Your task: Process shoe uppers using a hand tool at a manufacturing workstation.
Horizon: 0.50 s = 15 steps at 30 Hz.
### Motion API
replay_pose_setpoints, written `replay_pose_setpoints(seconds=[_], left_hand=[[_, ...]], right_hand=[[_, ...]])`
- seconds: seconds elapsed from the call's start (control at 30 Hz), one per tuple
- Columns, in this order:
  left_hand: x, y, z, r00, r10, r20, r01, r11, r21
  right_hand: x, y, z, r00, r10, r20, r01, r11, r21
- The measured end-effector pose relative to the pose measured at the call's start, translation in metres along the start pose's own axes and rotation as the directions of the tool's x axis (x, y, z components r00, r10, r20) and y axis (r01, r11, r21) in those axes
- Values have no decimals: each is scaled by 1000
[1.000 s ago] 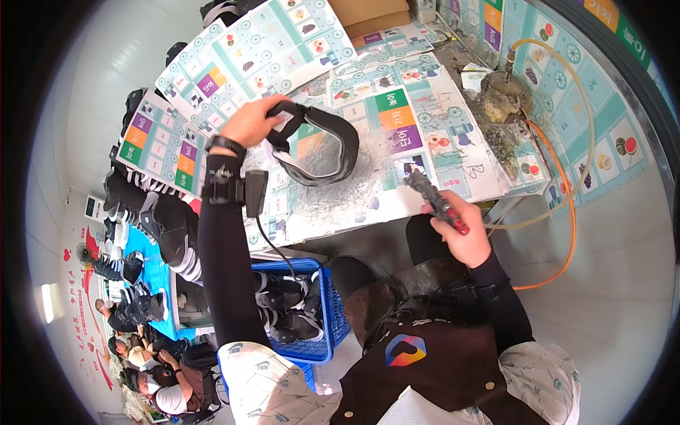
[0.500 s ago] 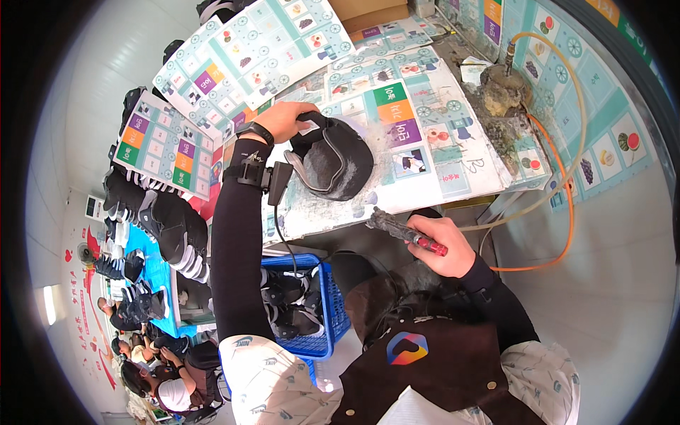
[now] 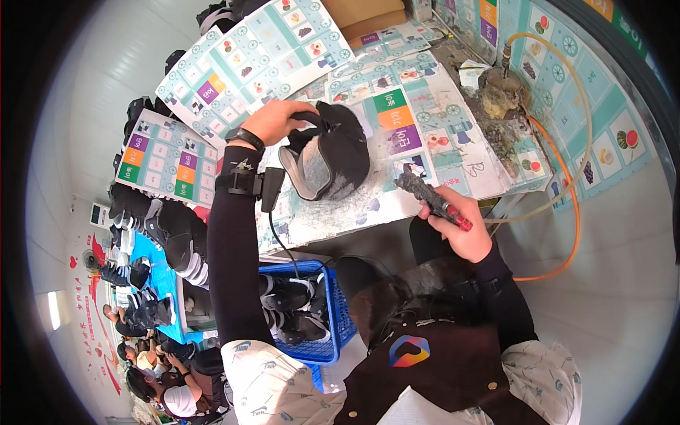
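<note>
My left hand (image 3: 278, 122) is closed on the upper edge of a black shoe upper (image 3: 348, 157). The upper is tilted over the worktop, and its grey-lined opening shows on the left. Pale dusty smudges mark its lower side. In my right hand (image 3: 464, 225) is a slim tool (image 3: 427, 193) with a dark, crusted front part and a red rear end. Its tip points up and left, over the front edge of the table, apart from the upper. My right fingers are wrapped round it, and its exact kind is unclear.
Printed sheets (image 3: 255, 53) cover the table (image 3: 326, 223). A crusted pot (image 3: 504, 92) stands at the back right, with a tan hose (image 3: 586, 106) and an orange hose (image 3: 577, 227). Below hangs or stands a blue basket (image 3: 333, 350) of shoes. Shoe uppers (image 3: 173, 230) line the left; people sit beyond.
My right hand has moved right and slightly up with the tool, farther from the shoe upper. My left hand has shifted a little left, and the upper has turned in it.
</note>
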<state>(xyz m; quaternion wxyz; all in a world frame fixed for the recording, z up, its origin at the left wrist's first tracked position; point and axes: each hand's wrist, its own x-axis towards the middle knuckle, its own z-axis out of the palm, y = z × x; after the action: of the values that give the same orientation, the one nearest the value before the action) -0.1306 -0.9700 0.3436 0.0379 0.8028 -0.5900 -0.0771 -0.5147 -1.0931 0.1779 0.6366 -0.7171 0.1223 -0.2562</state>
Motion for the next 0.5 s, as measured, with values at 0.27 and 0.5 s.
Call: replay_pose_setpoints(seconds=[0.27, 0.5], left_hand=[[12, 0, 26, 995, -73, 68, 75, 997, -33], [0, -13, 30, 999, -30, 29, 32, 998, -51]], right_hand=[[26, 6, 4, 997, -75, 16, 75, 997, 17], [32, 1, -1, 974, -43, 221, 64, 994, -91]])
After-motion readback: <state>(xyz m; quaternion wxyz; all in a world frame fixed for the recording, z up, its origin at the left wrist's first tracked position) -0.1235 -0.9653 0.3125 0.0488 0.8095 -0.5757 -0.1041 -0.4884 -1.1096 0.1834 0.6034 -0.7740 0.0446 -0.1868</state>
